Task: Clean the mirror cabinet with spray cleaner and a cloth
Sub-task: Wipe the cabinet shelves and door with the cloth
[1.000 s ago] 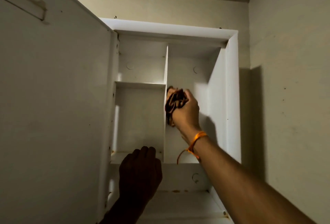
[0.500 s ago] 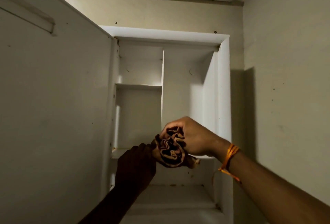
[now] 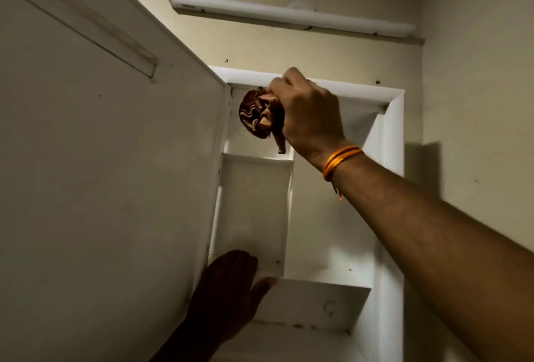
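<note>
Gripping the bunched brown cloth (image 3: pixel 254 114), my right hand (image 3: pixel 306 113) holds it at the cabinet's (image 3: pixel 390 159) upper left compartment, just under the top frame. My left hand (image 3: pixel 228 289), fingers straight, rests on the cabinet's lower shelf (image 3: pixel 303 301). The door (image 3: pixel 101 188) stands open to the cabinet's left.

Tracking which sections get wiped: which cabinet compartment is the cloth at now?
The small top-left compartment, above the short shelf; the right hand grips the cloth in front of it. The other compartments lie below or to its right.
</note>
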Action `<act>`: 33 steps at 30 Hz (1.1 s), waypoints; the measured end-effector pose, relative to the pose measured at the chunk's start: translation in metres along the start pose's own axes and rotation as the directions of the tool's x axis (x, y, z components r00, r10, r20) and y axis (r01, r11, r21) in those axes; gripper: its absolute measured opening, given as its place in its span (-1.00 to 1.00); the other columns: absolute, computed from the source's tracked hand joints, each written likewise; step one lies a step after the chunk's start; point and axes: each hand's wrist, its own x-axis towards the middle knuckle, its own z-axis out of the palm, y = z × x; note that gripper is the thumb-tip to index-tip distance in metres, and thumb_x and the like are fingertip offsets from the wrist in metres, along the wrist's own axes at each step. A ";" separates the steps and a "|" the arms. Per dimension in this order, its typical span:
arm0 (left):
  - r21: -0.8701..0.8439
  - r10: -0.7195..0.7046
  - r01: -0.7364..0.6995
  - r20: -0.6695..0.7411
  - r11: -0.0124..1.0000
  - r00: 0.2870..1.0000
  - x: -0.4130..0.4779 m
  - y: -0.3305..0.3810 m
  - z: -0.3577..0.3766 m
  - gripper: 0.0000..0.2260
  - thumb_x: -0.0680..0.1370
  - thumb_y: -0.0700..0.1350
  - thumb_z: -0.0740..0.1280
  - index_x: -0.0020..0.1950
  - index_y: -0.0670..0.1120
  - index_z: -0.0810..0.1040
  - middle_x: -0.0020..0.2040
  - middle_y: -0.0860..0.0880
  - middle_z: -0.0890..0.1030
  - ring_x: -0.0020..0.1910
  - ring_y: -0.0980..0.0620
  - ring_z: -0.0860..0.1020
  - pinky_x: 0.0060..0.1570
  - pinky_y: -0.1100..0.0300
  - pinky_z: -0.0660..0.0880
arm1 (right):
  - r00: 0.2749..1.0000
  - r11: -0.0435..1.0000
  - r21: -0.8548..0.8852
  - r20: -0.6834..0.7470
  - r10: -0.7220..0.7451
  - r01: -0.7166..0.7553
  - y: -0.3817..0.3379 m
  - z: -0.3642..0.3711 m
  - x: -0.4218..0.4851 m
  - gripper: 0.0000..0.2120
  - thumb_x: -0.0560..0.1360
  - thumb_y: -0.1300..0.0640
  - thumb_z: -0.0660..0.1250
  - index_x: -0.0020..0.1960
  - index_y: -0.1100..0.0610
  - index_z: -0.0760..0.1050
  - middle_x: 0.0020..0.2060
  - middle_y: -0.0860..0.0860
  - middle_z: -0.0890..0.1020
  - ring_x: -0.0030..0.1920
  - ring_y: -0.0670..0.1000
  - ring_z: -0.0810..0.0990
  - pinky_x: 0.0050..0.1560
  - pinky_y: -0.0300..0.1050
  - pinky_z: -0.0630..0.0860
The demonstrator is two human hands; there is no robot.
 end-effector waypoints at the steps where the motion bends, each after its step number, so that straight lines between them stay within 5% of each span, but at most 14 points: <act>1: 0.008 -0.003 0.003 0.001 1.000 1.000 0.000 0.001 0.000 -0.43 0.61 0.29 0.02 -0.02 -0.08 0.66 -0.11 -0.05 0.66 -0.14 -0.07 0.64 -0.15 0.03 0.61 | 0.997 0.996 -0.055 0.036 -0.061 0.063 -0.001 0.007 0.003 -0.86 0.45 0.19 0.28 -0.04 0.15 0.57 -0.12 0.11 0.59 -0.18 0.17 0.59 -0.38 -0.06 0.51; 5: 0.053 0.002 0.001 -0.066 0.999 0.998 0.001 0.000 0.007 -0.48 0.59 0.29 0.09 -0.08 -0.08 0.65 -0.18 -0.05 0.63 -0.22 -0.07 0.61 -0.24 0.02 0.59 | 0.944 0.944 -0.177 0.229 -0.237 0.279 -0.008 0.039 0.001 -0.71 0.40 0.12 0.08 -0.22 0.15 0.57 -0.24 0.09 0.59 -0.09 0.18 0.57 -0.46 -0.16 0.22; 8: 0.063 -0.009 0.016 -0.106 0.998 0.994 0.001 -0.001 0.012 -0.49 0.58 0.30 0.14 -0.11 -0.08 0.65 -0.20 -0.06 0.63 -0.24 -0.07 0.61 -0.25 0.02 0.58 | 0.925 0.922 -0.275 0.340 -0.171 0.271 -0.009 0.060 -0.003 -0.95 0.35 0.22 0.40 -0.18 0.14 0.59 -0.18 0.10 0.60 -0.14 0.17 0.57 -0.48 -0.14 0.29; 13: 0.112 -0.005 0.016 -0.098 0.994 0.995 0.001 0.000 0.018 -0.52 0.54 0.33 0.20 -0.14 -0.05 0.63 -0.23 -0.04 0.60 -0.27 -0.06 0.59 -0.28 0.02 0.56 | 0.832 0.945 -0.326 0.524 0.183 -0.002 -0.016 0.074 0.006 -0.76 0.50 0.22 0.32 0.15 0.19 0.58 0.09 0.17 0.59 0.07 0.26 0.59 -0.07 0.01 0.53; 19: 0.115 -0.008 0.027 -0.159 0.993 0.987 0.003 0.001 0.024 -0.50 0.55 0.33 0.15 -0.15 -0.04 0.64 -0.22 -0.03 0.62 -0.28 -0.05 0.60 -0.30 0.03 0.56 | 0.650 0.928 -0.057 0.698 0.300 -0.367 -0.028 0.083 0.014 -0.78 0.48 0.15 0.35 0.07 0.22 0.59 0.05 0.21 0.64 0.08 0.25 0.61 -0.13 -0.14 0.42; 23: 0.099 -0.037 0.055 -0.177 0.994 0.984 0.007 0.004 0.027 -0.39 0.59 0.30 -0.06 -0.19 -0.03 0.64 -0.25 -0.03 0.61 -0.32 -0.04 0.59 -0.33 0.04 0.56 | 0.660 0.834 0.099 0.665 0.350 -0.543 -0.026 0.095 0.019 -0.85 0.50 0.21 0.32 0.03 0.23 0.58 0.05 0.22 0.65 0.10 0.26 0.60 -0.10 -0.12 0.45; 26: 0.111 -0.070 0.089 -0.162 0.990 0.984 0.007 0.007 0.024 -0.39 0.59 0.31 -0.06 -0.23 -0.02 0.64 -0.28 -0.01 0.60 -0.35 -0.01 0.58 -0.38 0.07 0.53 | 0.611 0.658 0.182 0.604 0.512 -0.731 -0.040 0.106 0.024 -0.85 0.51 0.20 0.30 0.01 0.22 0.59 0.04 0.20 0.65 0.09 0.26 0.61 -0.07 -0.09 0.47; 30: 0.186 -0.038 0.057 -0.103 0.981 0.994 0.005 0.003 0.024 -0.49 0.54 0.34 0.09 -0.21 -0.01 0.61 -0.27 -0.01 0.58 -0.35 -0.02 0.55 -0.39 0.06 0.50 | 0.438 0.268 0.359 0.576 0.690 -0.894 -0.048 0.114 0.030 -0.88 0.51 0.16 0.34 -0.16 0.18 0.56 -0.11 0.10 0.64 -0.04 0.10 0.60 -0.09 -0.12 0.43; 33: 0.209 -0.007 0.015 -0.035 0.978 0.999 0.007 0.001 0.027 -0.52 0.48 0.37 0.16 -0.24 0.00 0.60 -0.30 0.00 0.56 -0.39 -0.01 0.53 -0.37 0.09 0.48 | 0.242 -0.106 0.484 0.601 0.761 -0.869 -0.045 0.109 0.028 -0.79 0.52 0.21 0.34 0.12 0.25 0.59 0.05 0.12 0.65 0.09 0.10 0.62 -0.05 -0.18 0.46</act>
